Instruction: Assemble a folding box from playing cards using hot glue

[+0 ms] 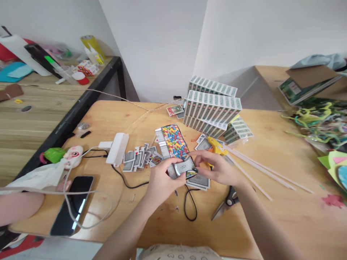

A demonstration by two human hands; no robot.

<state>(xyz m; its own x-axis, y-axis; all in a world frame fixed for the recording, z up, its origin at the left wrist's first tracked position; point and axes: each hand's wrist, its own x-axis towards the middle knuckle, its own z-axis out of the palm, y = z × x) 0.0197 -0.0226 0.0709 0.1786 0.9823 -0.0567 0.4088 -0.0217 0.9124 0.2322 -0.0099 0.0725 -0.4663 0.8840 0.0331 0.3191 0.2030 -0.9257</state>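
Note:
A panel with a colourful patterned surface (175,139) and grey card strips along its left edge lies in front of me. Over its near end sits a bent grey-backed playing card (184,166). My left hand (162,177) is closed on this card, thumb along its near side. With bent fingers, my right hand (217,167) grips the card's right edge. Loose grey-backed cards (199,181) lie beneath the hands. Just beyond my right hand rests a yellow glue gun (216,145). Cut card pieces (139,157) are scattered left of the panel.
Stacked card boxes (213,106) stand at the back. Glue sticks (261,171) and scissors (227,203) lie to the right. A white power strip (117,148), phone (72,206) and looping cables (191,207) occupy the left and front. Colourful scraps (322,122) lie far right.

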